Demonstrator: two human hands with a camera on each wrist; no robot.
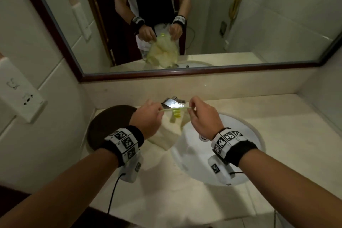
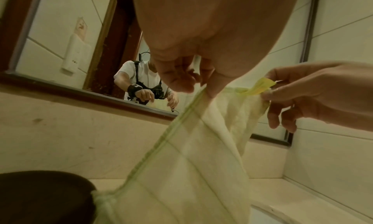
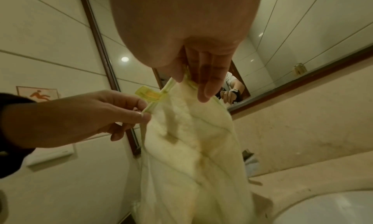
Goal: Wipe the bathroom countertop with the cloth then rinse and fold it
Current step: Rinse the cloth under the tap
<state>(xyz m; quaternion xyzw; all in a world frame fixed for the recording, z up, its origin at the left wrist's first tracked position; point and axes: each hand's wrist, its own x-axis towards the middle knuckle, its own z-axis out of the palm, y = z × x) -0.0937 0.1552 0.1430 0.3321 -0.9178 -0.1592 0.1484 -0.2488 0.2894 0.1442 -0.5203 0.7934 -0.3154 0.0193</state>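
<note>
A pale yellow cloth (image 1: 166, 135) with green edging hangs above the beige countertop (image 1: 288, 135), held up by its top edge. My left hand (image 1: 149, 114) pinches the left corner and my right hand (image 1: 198, 113) pinches the right corner. A yellow-green tag (image 1: 176, 112) dangles from the stretched hem between them. In the left wrist view the cloth (image 2: 187, 163) drapes down from my left hand (image 2: 193, 83), with my right hand (image 2: 282, 93) at the tag (image 2: 262, 87). The right wrist view shows the cloth (image 3: 187, 147) under my right hand (image 3: 193, 83), and my left hand (image 3: 129, 109) pinching the hem.
A white oval sink (image 1: 218, 150) is set in the counter under my right wrist. A chrome faucet (image 1: 172, 103) stands behind the cloth. A dark round object (image 1: 107, 126) lies at the counter's left. A framed mirror (image 1: 185, 24) hangs on the back wall, a socket plate (image 1: 20, 90) on the left wall.
</note>
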